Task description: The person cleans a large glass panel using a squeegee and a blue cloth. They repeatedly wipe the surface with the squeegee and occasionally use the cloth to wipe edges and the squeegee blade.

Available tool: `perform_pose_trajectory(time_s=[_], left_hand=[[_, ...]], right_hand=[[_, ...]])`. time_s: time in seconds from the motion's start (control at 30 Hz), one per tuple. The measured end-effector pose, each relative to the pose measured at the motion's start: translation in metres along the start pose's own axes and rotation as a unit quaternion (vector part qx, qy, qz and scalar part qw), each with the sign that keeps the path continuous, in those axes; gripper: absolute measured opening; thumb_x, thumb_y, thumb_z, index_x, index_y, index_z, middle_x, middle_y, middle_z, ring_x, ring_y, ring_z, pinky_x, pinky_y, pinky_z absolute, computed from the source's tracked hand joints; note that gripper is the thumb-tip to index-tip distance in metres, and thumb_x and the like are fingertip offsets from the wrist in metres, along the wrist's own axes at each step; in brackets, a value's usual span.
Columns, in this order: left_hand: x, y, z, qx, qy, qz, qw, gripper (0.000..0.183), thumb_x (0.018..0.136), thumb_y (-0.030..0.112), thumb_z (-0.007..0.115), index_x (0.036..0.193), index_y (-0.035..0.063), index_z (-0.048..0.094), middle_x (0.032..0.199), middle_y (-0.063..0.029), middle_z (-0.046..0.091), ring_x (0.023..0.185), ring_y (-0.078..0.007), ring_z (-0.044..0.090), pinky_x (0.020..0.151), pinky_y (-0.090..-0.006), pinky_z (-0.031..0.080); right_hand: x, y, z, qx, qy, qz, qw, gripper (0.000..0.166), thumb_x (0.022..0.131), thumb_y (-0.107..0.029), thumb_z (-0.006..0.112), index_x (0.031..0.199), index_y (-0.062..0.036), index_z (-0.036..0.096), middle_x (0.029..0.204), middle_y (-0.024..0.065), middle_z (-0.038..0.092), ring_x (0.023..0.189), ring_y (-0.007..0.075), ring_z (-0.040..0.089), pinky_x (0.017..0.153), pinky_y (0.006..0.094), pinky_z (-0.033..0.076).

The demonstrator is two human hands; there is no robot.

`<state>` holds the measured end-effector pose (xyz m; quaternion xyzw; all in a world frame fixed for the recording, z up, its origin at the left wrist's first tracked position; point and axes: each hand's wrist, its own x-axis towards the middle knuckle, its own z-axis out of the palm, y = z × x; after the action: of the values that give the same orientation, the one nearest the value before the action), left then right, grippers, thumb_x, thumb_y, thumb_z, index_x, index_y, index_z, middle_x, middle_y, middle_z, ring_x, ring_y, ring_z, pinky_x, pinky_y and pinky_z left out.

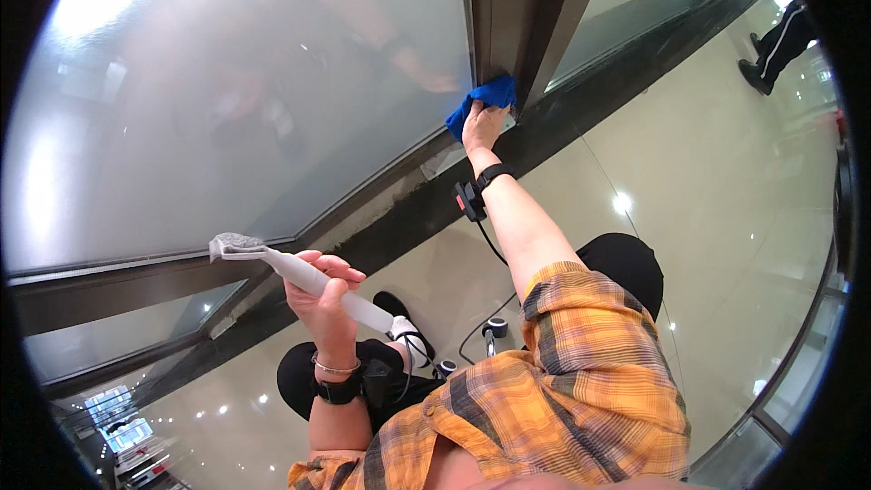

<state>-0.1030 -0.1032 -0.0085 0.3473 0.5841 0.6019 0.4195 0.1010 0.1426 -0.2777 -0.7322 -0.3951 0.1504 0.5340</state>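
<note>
My left hand [323,309] grips the white handle of a spray-bottle cleaning brush [313,275], whose grey fuzzy pad [237,243] points to the left. Stretched forward, my right hand [484,124] presses a blue cloth [491,96] against the lower corner of a dark metal frame [503,20]. That corner borders a large frosted glass panel [272,95], which reflects my arm. The cloth hides part of the frame's corner and some of my right fingers.
A dark stone base strip [401,238] runs under the frame, above a glossy beige tiled floor [605,170]. Small wheels [495,328] stand near my legs, with a black cable [486,320] beside them. A person's legs [781,47] appear at the upper right.
</note>
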Motion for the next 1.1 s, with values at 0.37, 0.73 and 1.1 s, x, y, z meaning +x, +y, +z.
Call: perform_pose_trajectory(time_s=[0.37, 0.73, 1.1], left_hand=[[0.007, -0.023, 0.002, 0.017, -0.001, -0.016, 1.0, 0.042, 0.068, -0.011, 0.049, 0.107, 0.0052, 0.051, 0.082, -0.008, 0.057, 0.065, -0.0196, 0.062, 0.059, -0.028, 0.049], [0.007, -0.027, -0.014, 0.018, 0.058, -0.018, 0.998, 0.04, 0.07, -0.015, 0.047, 0.105, 0.0027, 0.048, 0.081, -0.0098, 0.06, 0.066, -0.0205, 0.064, 0.06, -0.0273, 0.048], [0.002, -0.012, -0.05, 0.001, 0.065, 0.027, 0.997, 0.053, 0.061, -0.009, 0.055, 0.112, 0.0045, 0.058, 0.124, -0.0035, 0.053, 0.097, -0.0097, 0.051, 0.083, -0.0219, 0.041]], right_hand=[[-0.071, 0.019, 0.057, 0.157, -0.028, 0.206, 0.965, 0.056, 0.095, -0.029, 0.046, 0.129, 0.0135, 0.034, 0.125, 0.0346, 0.049, 0.117, 0.0451, 0.049, 0.1, 0.0457, 0.037], [-0.228, -0.097, 0.06, 0.433, -0.381, 0.517, 0.632, 0.032, 0.099, -0.034, 0.047, 0.109, -0.0061, 0.059, 0.102, 0.0048, 0.064, 0.093, 0.0181, 0.062, 0.08, 0.0401, 0.05], [-0.203, -0.182, -0.077, 0.543, -0.641, 0.351, 0.413, 0.061, 0.095, -0.051, 0.045, 0.135, -0.0062, 0.046, 0.127, 0.0119, 0.057, 0.115, 0.0256, 0.057, 0.097, 0.0412, 0.048]])
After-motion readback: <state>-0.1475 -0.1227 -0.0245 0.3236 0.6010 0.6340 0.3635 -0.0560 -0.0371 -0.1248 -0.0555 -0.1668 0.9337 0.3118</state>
